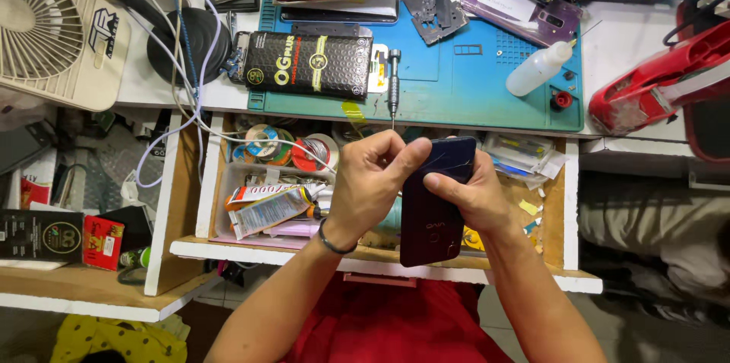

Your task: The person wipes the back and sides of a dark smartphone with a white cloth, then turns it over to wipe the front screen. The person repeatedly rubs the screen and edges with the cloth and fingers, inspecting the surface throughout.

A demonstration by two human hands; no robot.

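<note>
Fingers (403, 154) of both hands pinching dark phone (433, 211), wrists bent inward

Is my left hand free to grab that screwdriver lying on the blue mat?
Probably not yet: the left hand and right hand both grip the dark phone. The path to the screwdriver looks clear.

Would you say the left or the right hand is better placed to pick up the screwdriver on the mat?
Probably the left hand: it lies just below the screwdriver, while the right hand grips the phone.
</note>
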